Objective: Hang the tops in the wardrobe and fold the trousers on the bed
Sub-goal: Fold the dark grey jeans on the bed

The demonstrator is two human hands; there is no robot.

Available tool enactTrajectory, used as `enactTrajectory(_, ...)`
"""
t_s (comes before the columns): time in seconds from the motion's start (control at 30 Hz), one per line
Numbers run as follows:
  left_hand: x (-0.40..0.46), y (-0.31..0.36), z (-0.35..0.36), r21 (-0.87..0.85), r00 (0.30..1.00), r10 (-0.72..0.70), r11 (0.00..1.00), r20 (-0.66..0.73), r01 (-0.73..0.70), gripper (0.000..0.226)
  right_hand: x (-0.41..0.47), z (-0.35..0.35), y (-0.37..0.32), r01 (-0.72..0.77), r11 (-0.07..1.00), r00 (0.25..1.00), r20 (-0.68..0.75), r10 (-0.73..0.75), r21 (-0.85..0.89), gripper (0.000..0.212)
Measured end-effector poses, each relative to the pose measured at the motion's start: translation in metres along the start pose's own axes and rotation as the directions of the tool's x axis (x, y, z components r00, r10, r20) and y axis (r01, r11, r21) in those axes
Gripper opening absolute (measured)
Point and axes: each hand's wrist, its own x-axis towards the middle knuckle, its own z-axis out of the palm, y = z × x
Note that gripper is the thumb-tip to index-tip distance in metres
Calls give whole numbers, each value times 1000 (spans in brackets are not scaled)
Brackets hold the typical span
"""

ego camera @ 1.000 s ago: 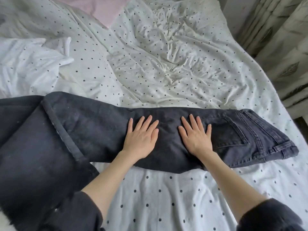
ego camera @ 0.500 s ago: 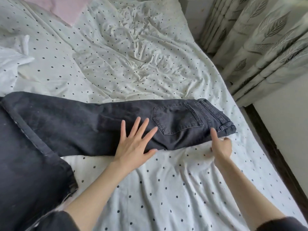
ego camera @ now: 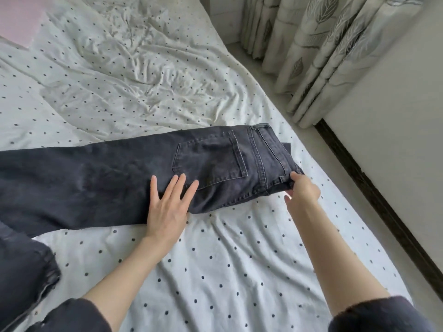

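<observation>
Dark grey jeans lie across the bed, legs together, waistband to the right with a back pocket facing up. My left hand lies flat on the jeans just left of the pocket, fingers straight and spread. My right hand pinches the waistband's near corner and lifts it slightly off the sheet. The leg ends run out of view at the left, and a folded-back part lies at the lower left.
The bed has a white sheet with dark dots, rumpled further back. A pink cloth shows at the top left. Leaf-patterned curtains hang beyond the right bed edge, beside a white wall with a dark skirting strip.
My right hand moved from the middle of the jeans to the waistband and took hold of its corner. My left hand slid right toward the pocket. The view swung right.
</observation>
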Motion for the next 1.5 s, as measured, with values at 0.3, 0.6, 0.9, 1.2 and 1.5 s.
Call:
enactTrajectory(0.3,-80,82,-53,-234,953,303,925,-16,-298,86,-27,-166,28,-64,997,981,-181,71,48,18)
enactTrajectory(0.6,-129,123,-19,-172,845,302,953,440,-251,67,-30,-229,88,-149,986,965,-226,129,-70,14)
enactTrajectory(0.9,-134,4,-34,-121,960,77,992,268,-46,50,-78,-153,131,336,308,871,169,-461,-890,60)
enactTrajectory(1.2,-111,-79,-37,-66,964,16,998,264,1,53,-111,-3,124,659,-299,490,695,-525,-690,42)
enactTrajectory(1.5,-82,-135,-13,-75,983,-3,997,181,17,52,-95,43,119,641,-193,506,599,-621,-742,23)
